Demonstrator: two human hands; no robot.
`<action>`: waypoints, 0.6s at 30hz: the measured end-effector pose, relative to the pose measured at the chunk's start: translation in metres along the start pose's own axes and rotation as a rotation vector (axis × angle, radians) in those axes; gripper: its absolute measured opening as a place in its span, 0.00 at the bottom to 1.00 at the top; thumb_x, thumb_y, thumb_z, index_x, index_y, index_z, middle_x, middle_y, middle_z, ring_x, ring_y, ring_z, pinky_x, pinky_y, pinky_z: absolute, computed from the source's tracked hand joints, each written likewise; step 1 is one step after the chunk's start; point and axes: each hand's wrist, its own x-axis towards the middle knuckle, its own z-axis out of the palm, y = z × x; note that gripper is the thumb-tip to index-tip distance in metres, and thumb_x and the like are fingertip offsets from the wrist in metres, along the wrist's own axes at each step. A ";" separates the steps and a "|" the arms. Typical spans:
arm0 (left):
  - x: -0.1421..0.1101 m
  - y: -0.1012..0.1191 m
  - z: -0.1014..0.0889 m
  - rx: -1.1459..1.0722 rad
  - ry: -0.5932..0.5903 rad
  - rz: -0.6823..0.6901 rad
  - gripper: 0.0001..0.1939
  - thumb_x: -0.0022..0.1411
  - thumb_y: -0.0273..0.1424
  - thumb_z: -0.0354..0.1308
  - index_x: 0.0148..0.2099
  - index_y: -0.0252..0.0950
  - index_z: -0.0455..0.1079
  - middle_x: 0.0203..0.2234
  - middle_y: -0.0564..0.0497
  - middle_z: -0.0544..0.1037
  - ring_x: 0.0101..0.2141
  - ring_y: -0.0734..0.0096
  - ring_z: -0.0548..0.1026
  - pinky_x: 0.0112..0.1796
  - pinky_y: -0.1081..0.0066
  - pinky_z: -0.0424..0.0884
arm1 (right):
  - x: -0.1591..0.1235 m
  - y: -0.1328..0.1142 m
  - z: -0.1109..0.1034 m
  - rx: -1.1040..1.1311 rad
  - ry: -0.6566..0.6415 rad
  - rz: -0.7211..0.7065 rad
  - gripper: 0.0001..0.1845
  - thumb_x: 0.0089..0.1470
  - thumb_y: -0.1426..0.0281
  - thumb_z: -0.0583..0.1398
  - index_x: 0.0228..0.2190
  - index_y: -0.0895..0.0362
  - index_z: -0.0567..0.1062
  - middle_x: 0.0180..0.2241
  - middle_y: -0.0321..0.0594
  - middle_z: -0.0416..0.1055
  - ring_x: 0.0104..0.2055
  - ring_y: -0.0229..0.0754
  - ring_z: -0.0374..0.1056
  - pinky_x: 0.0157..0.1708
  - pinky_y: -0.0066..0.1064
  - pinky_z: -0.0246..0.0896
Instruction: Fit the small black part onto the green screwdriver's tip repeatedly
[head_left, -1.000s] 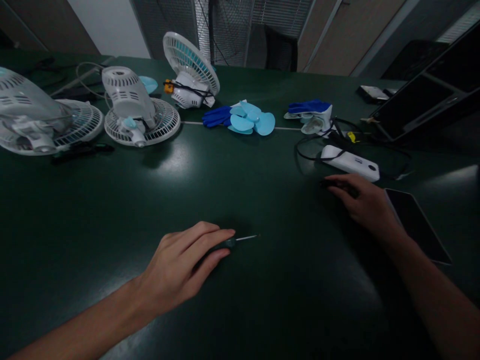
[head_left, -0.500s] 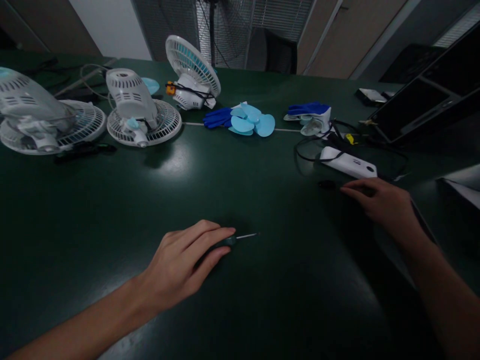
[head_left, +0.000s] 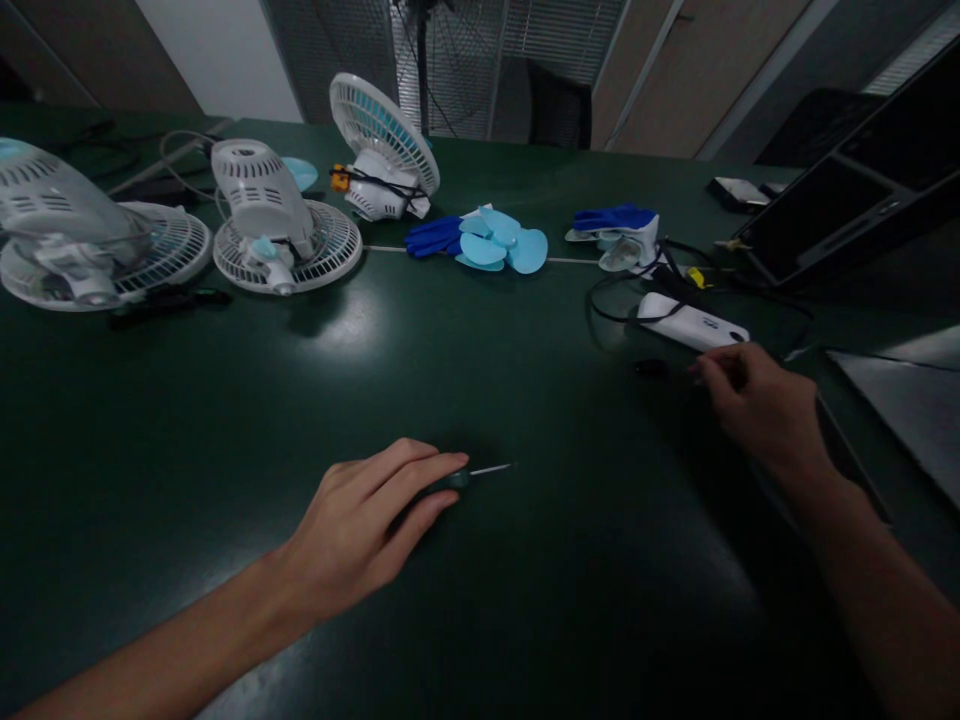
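My left hand (head_left: 375, 525) rests on the dark green table, its fingers closed round a small screwdriver (head_left: 459, 479). The screwdriver's thin metal shaft points right, and most of its dark handle is hidden in the palm. On the right, my right hand (head_left: 765, 405) has thumb and forefinger drawn together in a pinch; whatever they hold, if anything, cannot be made out. A small black object (head_left: 651, 369) lies on the table just left of those fingertips. Right behind the hand is a white elongated device (head_left: 694, 322) with a dark round spot at one end.
White fans (head_left: 262, 200) stand and lie at the back left. Light blue fan blades (head_left: 504, 240) lie by blue-and-white gloves (head_left: 435, 237); another glove pair (head_left: 619, 232) sits beside black cables (head_left: 675, 275). A black cabinet-like case (head_left: 832, 200) and a grey flat panel (head_left: 907, 410) occupy the right.
My right hand has shifted slightly up, and its fingers have drawn closer together. More of the grey panel at the right shows. My left hand and the screwdriver stay put.
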 end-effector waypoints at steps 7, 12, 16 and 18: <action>-0.001 -0.002 0.001 0.020 -0.009 -0.008 0.17 0.72 0.30 0.55 0.61 0.38 0.66 0.46 0.50 0.76 0.41 0.76 0.77 0.35 0.75 0.72 | -0.001 -0.008 0.005 0.287 0.210 0.009 0.15 0.58 0.59 0.62 0.42 0.56 0.78 0.35 0.43 0.80 0.37 0.45 0.78 0.39 0.33 0.70; 0.000 -0.001 0.001 0.012 -0.009 -0.010 0.18 0.71 0.29 0.55 0.61 0.39 0.66 0.46 0.50 0.76 0.41 0.76 0.76 0.36 0.76 0.72 | -0.003 -0.005 0.007 0.307 0.222 0.042 0.18 0.55 0.59 0.63 0.45 0.53 0.82 0.35 0.41 0.81 0.38 0.48 0.78 0.39 0.37 0.70; -0.001 -0.001 0.000 0.010 -0.006 -0.008 0.17 0.71 0.29 0.55 0.61 0.39 0.67 0.46 0.50 0.76 0.41 0.77 0.76 0.37 0.76 0.72 | -0.005 -0.010 0.007 0.370 0.211 0.114 0.18 0.54 0.59 0.64 0.45 0.54 0.82 0.36 0.41 0.81 0.37 0.48 0.78 0.38 0.37 0.71; -0.001 -0.001 0.001 0.013 -0.010 -0.009 0.17 0.72 0.30 0.55 0.61 0.39 0.67 0.46 0.50 0.76 0.41 0.77 0.76 0.36 0.76 0.72 | -0.004 -0.012 0.007 0.373 0.217 0.129 0.18 0.55 0.59 0.64 0.44 0.54 0.82 0.33 0.41 0.81 0.35 0.47 0.78 0.35 0.35 0.71</action>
